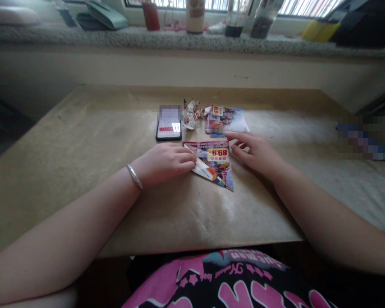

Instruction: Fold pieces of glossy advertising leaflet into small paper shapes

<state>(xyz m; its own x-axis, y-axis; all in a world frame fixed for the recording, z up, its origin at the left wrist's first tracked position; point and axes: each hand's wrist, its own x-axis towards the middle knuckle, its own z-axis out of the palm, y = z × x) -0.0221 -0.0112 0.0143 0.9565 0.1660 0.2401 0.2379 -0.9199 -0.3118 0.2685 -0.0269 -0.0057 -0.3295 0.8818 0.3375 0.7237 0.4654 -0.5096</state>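
A printed paper flyer (pixel 220 164), folded along a slanting crease into a pointed shape, lies on the table in front of me. It shows a yellow price label with "89.9" upside down to me. My left hand (pixel 165 164), with a silver bangle at the wrist, has its fingers curled together on the flyer's left edge; its thumb is hidden. At the opposite side, my right hand (pixel 255 152) is open, fingers apart. Its index finger reaches over the top right corner and the other fingertips rest close beside the right edge.
Beyond the flyer lie a phone (pixel 169 124), a crumpled or folded paper piece (pixel 191 114) and a stack of similar flyers (pixel 232 119). A blurred strip (pixel 365 141) is at the far right. Bottles and jars line the stone windowsill (pixel 122 38).
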